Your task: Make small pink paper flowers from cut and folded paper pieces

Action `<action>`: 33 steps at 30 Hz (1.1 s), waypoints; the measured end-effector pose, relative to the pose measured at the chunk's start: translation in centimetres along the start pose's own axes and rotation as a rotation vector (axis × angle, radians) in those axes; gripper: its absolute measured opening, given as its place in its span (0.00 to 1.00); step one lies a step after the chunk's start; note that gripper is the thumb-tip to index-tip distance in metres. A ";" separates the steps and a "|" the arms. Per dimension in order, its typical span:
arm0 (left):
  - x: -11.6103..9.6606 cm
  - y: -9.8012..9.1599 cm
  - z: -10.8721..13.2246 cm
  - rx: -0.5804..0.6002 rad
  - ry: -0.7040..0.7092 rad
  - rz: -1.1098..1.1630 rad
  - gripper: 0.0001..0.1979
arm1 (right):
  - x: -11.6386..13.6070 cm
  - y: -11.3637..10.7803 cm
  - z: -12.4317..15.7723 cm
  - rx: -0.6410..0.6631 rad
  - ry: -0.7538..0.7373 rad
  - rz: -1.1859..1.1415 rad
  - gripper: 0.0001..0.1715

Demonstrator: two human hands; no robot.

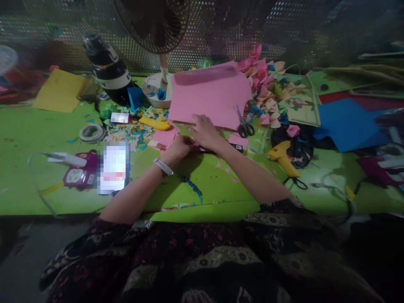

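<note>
Two hands: left hand (178, 148) and right hand (205, 131) meeting at the middle of the green desk (38, 130), just below the near edge of a big pink sheet (210, 94).
Left hand: white watch on the wrist; fingers curled inward against a small pink paper piece (198, 147); pinching it or merely resting on it, impossible to tell.
Right hand: palm down, fingers stretched out and close together, pressing flat on the same piece.
Small pink paper piece: on the desk between both hands, mostly hidden under them, close to the big sheet's near edge.
Left of the hands: stack of pink squares (164, 138), yellow box cutter (155, 123), paper scraps, tape roll (91, 133), phone (112, 167) nearer the front edge.
Right of the hands: scissors (244, 124) at the big sheet's corner, yellow glue gun (282, 156), blue sheet (347, 122) toward the right edge.
Far edge: fan (158, 25), black bottle (109, 69), heap of pink and peach paper cones (268, 92).
Likely risk: piece sliding or ending up crooked under the palm, from uneven pressure on the smooth desk.
Further risk: loose sheets and scraps lifted by the fan, if running; turning or stopped, not readable.
Also: scissors and box cutter close by, easy to brush with a wrist or forearm.
</note>
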State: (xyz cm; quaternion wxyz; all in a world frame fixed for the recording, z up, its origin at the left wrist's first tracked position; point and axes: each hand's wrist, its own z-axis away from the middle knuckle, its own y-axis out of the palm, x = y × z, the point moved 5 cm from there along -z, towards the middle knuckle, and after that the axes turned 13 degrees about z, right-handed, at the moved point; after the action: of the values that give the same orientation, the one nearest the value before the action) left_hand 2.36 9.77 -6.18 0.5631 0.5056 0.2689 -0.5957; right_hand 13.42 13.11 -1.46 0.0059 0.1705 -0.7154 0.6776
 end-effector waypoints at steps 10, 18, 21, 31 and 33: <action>-0.6 0.6 0.2 0.029 -0.029 0.014 0.05 | -0.1 0.6 -0.4 0.035 0.016 0.016 0.37; -0.9 0.6 0.2 0.036 -0.059 0.017 0.09 | -0.4 1.0 -0.8 0.018 -0.007 0.005 0.37; -0.9 0.6 0.2 0.030 -0.050 0.016 0.09 | -0.4 0.9 -0.7 0.039 -0.003 0.021 0.38; -0.8 0.6 0.3 0.040 -0.045 0.013 0.08 | -0.3 1.1 -0.8 0.030 0.000 0.011 0.38; -0.8 0.6 0.3 0.036 -0.046 0.014 0.08 | -0.3 1.1 -0.8 0.031 0.002 0.008 0.38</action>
State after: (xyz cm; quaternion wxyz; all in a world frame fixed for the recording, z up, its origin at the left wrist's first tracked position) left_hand 2.74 9.67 -5.17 0.5641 0.5037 0.2415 -0.6081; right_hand 13.27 13.94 -2.51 0.0012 0.1670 -0.7055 0.6888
